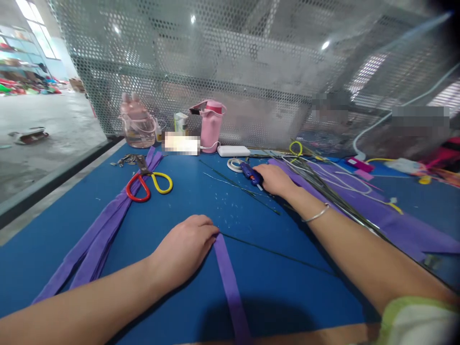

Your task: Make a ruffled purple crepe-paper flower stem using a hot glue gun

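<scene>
In the middle of the table, my left hand (190,247) is closed, pinching the end of a purple fabric strip (227,280) together with the end of a thin green wire stem (266,245). The strip runs down toward the table's near edge; the stem stretches off to the right. Further back, my right hand (275,180) has its fingers wrapped round a dark blue glue gun (250,173), whose nozzle points toward me. Its handle is mostly hidden by the hand. Loose wire stems (239,186) lie beside the gun.
Scissors (143,178) with red and yellow handles rest on purple strips (108,220) at left. Along the back stand a clear jug (139,128), a pink bottle (211,127) and a white power bank (233,151). Purple fabric (377,206) and bundled stems (334,194) lie at right.
</scene>
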Motion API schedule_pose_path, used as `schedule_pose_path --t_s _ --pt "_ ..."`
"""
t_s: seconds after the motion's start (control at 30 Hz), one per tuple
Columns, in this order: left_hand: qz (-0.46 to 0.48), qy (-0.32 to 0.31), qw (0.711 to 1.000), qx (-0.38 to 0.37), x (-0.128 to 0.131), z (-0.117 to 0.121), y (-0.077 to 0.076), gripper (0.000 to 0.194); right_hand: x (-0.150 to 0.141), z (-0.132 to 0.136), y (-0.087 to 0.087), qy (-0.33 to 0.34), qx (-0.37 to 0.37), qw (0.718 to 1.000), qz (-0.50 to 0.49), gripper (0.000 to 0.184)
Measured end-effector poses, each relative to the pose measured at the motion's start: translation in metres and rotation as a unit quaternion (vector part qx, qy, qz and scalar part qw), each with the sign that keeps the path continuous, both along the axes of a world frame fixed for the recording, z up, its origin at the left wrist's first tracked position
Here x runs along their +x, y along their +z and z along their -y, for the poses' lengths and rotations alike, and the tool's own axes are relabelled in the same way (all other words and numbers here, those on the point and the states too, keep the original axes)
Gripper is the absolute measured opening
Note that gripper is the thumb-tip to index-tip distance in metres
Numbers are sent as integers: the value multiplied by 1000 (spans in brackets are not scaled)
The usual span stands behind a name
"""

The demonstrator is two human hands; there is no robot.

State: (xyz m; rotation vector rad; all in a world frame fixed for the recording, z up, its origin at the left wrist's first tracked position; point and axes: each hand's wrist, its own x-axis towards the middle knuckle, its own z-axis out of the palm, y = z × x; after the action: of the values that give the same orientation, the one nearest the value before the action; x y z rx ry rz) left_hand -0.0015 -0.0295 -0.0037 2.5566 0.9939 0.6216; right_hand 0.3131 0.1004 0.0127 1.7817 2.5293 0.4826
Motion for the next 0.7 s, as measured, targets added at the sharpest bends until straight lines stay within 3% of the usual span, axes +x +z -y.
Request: schedule_pose_path --t_s 0.17,0.33,0.5,0.6,0.67,0.7 --pt "-13 -2 1000 9 2 0 1 29 0 4 -2 -21 22 999 13 35" --pt "-38 4 999 31 3 2 4 29 -6 -1 0 -2 25 999 22 42" --pt "-50 10 998 38 2 5 6 30 -15 9 15 22 69 997 -14 43" --pt "-24 8 1000 15 1 4 5 29 -16 39 29 36 113 975 -186 43" --pt "-3 9 1000 -7 2 2 5 26 -16 67 36 48 83 924 -370 36" --pt "6 11 1000 -18 2 1 4 24 -16 81 38 52 54 910 -408 32"
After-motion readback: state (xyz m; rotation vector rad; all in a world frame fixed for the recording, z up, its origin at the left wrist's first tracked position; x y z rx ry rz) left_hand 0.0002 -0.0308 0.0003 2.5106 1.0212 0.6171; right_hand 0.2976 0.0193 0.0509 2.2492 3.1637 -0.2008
